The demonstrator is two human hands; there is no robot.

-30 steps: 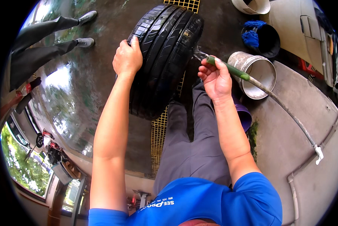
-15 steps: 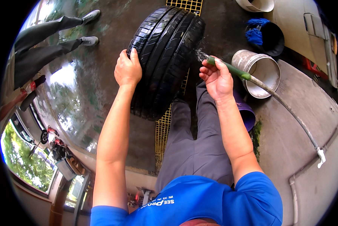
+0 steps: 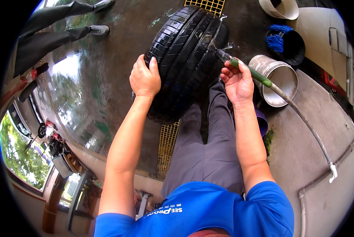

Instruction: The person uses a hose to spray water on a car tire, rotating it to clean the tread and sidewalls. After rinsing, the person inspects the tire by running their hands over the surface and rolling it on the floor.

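Note:
A wet black car tyre [image 3: 181, 59] stands upright on its tread, tilted a little, ahead of my legs. My left hand [image 3: 146, 78] grips its left edge, thumb over the tread and the other fingers partly hidden behind the sidewall. Between the thumb and fingers of my right hand [image 3: 239, 83] is the green end of a water hose [image 3: 260, 78]. Water [image 3: 213, 46] spurts from its tip onto the right part of the tread and splashes up. The hose's grey length trails right to a white tap [image 3: 333, 173] by the wall.
Right of the tyre lie a dirty white bucket [image 3: 278, 85] and a black bucket with a blue brush [image 3: 277, 41]. A purple bucket [image 3: 261, 121] sits near my leg. Yellow grating [image 3: 169, 148] runs under the tyre. Another person's legs [image 3: 60, 41] are at the far left.
The hose's water has moved from the tyre's right edge onto its tread and now splashes more widely. The whole view has shifted slightly. Both hands keep their hold.

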